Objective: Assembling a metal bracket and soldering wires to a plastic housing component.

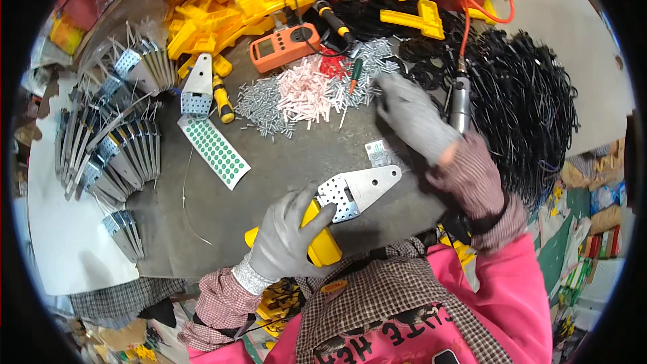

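Yellow plastic handle (325, 248) with tapered silver metal plate (372, 187), probably light, stiff, best held by handle, is gripped by grey-gloved left hand (286, 234); grey-gloved right hand (412, 113), closure unclear.

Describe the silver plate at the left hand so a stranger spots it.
Over the grey worktop, find the gloved left hand. From the yellow piece it grips, the silver plate tapers rightward to a rounded end. Only this one is in hand; another plate lies by the green-dotted sheet.
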A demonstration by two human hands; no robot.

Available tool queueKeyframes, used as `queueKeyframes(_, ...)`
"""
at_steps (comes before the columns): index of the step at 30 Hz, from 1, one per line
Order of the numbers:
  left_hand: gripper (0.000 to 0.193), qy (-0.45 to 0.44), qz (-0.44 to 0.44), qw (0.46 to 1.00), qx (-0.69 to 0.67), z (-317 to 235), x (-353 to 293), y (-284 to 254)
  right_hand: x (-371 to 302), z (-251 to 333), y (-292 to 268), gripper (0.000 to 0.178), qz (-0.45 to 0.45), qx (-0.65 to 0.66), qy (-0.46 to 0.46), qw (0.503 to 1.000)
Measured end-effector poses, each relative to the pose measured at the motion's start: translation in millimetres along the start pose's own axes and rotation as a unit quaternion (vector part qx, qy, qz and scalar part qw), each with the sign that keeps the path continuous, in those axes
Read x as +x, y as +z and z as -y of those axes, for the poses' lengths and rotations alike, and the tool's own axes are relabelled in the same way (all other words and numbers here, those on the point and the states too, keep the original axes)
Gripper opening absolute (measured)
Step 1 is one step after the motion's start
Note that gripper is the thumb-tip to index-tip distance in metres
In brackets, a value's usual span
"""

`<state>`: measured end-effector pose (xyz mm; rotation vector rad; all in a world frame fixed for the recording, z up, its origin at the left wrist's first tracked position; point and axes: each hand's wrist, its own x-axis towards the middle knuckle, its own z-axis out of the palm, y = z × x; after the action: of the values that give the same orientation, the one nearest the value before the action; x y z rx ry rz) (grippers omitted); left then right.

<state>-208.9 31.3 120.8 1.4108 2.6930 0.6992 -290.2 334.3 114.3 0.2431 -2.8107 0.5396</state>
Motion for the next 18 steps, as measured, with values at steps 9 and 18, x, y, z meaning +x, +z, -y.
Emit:
queueKeyframes(9, 0.109, -0.013, 0.002, 1.0, -0.029, -2.0, 1.2, -2.6, -102.0, 86.9, -2.7, 0.018, 0.084, 0.234, -0.062, 0.967)
queueKeyframes(18, 0.102, -0.017, -0.021, 0.999, -0.044, -5.1, 2.3, -3.2, -107.4, 87.8, 15.2, 0.031, 0.06, 0.341, -0.093, 0.933)
